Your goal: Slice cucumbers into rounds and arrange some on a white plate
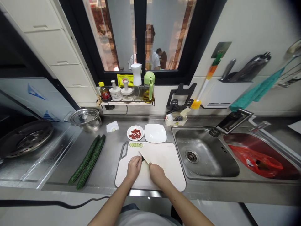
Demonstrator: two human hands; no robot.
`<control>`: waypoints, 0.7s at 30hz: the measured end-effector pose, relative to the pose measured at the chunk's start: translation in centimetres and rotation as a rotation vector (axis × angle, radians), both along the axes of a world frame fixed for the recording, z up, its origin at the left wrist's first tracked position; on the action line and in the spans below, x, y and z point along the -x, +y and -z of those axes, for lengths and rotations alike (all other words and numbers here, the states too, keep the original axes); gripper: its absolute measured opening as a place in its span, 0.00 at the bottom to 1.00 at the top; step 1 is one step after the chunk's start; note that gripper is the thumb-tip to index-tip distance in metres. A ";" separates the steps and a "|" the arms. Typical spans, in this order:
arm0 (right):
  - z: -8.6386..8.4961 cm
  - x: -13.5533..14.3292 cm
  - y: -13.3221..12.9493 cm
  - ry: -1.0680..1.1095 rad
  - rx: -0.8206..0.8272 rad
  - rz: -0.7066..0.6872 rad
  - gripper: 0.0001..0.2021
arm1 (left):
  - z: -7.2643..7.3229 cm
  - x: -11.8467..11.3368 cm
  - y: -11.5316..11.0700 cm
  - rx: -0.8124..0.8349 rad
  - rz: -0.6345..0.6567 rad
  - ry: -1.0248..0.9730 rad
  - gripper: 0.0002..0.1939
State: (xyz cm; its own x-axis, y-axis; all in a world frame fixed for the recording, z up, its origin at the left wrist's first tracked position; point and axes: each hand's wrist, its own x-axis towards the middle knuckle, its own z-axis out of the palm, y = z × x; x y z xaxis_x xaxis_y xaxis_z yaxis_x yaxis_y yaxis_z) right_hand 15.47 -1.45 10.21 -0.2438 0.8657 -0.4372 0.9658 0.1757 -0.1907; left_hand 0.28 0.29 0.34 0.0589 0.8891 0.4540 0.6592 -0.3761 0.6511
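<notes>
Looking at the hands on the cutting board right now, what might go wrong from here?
1. The left hand is very close to the tip of the knife in the right hand, so a slip might nick its fingers.
2. The green slices lie near the far edge of the cutting board; a stray bump might knock them off.

Your knife slants forward-left from your right fingers; a mostly hidden, dark-green cucumber piece sits at your left fingers, overlapping pale-green slices lying beyond.
</notes>
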 end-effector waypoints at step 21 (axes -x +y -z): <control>-1.6 -2.1 -2.1 -0.028 0.073 0.049 0.16 | -0.6 0.0 -0.2 0.067 -0.006 -0.032 0.10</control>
